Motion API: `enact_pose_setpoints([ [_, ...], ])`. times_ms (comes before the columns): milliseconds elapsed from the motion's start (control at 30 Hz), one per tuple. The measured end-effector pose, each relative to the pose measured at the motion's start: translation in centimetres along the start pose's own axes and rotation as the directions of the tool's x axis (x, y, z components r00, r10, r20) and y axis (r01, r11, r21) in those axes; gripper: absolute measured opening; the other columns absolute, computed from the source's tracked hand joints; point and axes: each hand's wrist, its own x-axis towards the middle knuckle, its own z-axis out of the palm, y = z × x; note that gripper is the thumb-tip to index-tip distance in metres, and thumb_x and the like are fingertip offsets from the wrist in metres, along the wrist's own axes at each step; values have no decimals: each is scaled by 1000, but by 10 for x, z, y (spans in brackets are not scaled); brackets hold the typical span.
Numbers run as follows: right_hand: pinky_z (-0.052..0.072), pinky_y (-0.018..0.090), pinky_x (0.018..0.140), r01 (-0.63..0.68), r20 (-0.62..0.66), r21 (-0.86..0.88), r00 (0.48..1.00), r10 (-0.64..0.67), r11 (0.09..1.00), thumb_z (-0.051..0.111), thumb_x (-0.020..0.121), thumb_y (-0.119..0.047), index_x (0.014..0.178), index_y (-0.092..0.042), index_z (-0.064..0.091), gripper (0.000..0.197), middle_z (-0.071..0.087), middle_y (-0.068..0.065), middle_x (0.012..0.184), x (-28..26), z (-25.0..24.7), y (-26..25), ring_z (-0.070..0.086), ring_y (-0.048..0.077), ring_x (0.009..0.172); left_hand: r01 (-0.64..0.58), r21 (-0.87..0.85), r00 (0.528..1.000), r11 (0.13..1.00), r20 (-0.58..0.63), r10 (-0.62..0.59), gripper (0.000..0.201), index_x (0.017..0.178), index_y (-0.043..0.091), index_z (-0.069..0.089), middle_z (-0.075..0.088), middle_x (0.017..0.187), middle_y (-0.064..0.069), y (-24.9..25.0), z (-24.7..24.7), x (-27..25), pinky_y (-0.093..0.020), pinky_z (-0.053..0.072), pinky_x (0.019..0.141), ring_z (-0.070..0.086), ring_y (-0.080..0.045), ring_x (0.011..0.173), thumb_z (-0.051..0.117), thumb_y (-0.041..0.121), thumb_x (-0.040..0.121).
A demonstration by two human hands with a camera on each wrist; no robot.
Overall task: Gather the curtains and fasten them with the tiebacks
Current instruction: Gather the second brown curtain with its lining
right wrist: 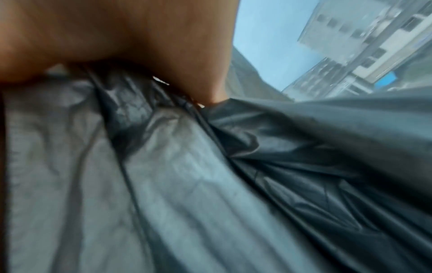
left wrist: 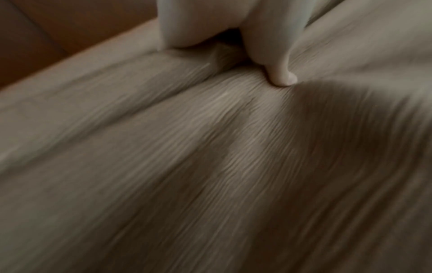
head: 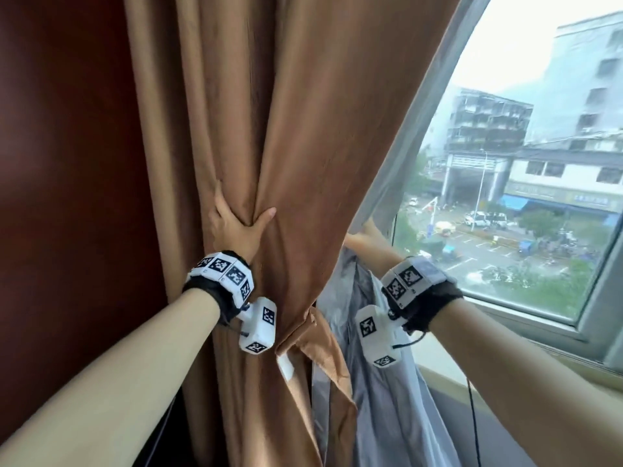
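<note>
At nine o'clock in my head view stands a dark red-brown wall panel point(head: 67, 163). Just beside it hangs the brown curtain point(head: 303, 112), drawn in from a wide spread at twelve o'clock to a narrow waist near the centre. My left hand point(head: 236, 227) grasps that waist: the thumb presses a deep fold from the right, and the fingers wrap round the left edge out of sight. In the left wrist view the thumb point(left wrist: 284, 77) digs into the ribbed cloth, which puckers toward it.

Below the grip, toward six o'clock, a brown strip with a white tab point(head: 286, 367) hangs loose against the curtain. I judge it to be the tieback, though I cannot be sure; it circles nothing yet.

Moving on toward three o'clock, the grey lining point(head: 377, 399) falls behind the brown cloth. My right hand point(head: 365, 235) reaches up behind the curtain's free edge; most of it is hidden, but the right wrist view shows grey fabric bunched under the palm, so I take it to be clutching the lining. At the far right is the window point(head: 539, 197), its glass largely uncovered, with a street outside.

My judgement: gathering of this curtain is nearly done. Still left are closing the last loose edge into the bundle, wrapping and fastening the tieback, and any other curtain out of view.
</note>
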Motion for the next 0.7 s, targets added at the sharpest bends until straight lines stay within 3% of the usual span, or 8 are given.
enact_pose_setpoints([
  [67,50,6,72,55,-5,11,998,-55,998,72,73,-10,143,-8,20,87,48,4,124,21,31,-5,59,-8,93,12,-19,991,1000,134,-9,97,149,17,16,34,148,-15,-6,10,14,-33,26,110,35,-28,136,73,44,76],
  [167,45,34,103,28,-115,22,993,-25,999,82,47,-51,140,-24,20,115,38,4,137,50,70,-13,47,14,123,-24,-133,929,991,363,71,74,134,12,45,57,129,-10,-18,21,28,-42,39,107,53,-26,122,66,54,77],
  [233,32,42,113,-9,-227,10,974,11,1000,81,38,-67,142,-32,16,128,29,0,144,68,84,-16,34,20,134,41,-238,888,970,455,74,53,129,6,51,61,122,-9,-26,20,35,-41,44,103,58,-24,114,59,35,86],
  [333,18,46,117,-82,-319,-65,946,57,995,79,52,-60,147,-27,0,128,11,4,152,90,89,-17,20,29,140,213,-446,862,869,505,48,37,129,16,52,62,118,8,-31,1,46,-23,40,99,58,-4,109,54,26,94],
  [433,17,49,117,-120,-354,-125,933,69,985,76,59,-59,148,-23,-5,126,7,8,154,111,92,-16,19,35,140,118,-434,818,893,552,161,60,131,29,37,54,122,20,-36,-15,54,-8,36,97,52,15,106,68,31,79],
  [533,17,51,116,-139,-309,-166,947,83,976,75,65,-54,148,-22,-5,119,6,12,153,122,103,-17,18,38,139,-14,-264,846,964,511,152,112,147,15,10,41,140,5,-35,-5,56,-18,29,110,42,0,126,85,15,64],
  [633,24,46,115,-79,-228,-155,973,42,985,66,81,-28,147,-14,7,90,15,15,151,123,103,-16,23,34,137,48,-248,898,968,435,67,120,147,12,5,42,140,-2,-30,16,63,-25,32,109,42,-12,129,87,10,60],
  [700,35,37,110,-10,-127,-114,992,-4,993,59,85,-13,139,-8,26,63,34,13,140,122,94,-14,38,23,129,89,-246,899,965,438,29,121,146,13,10,46,136,-1,-29,29,67,-27,35,108,46,-12,124,90,14,55],
])
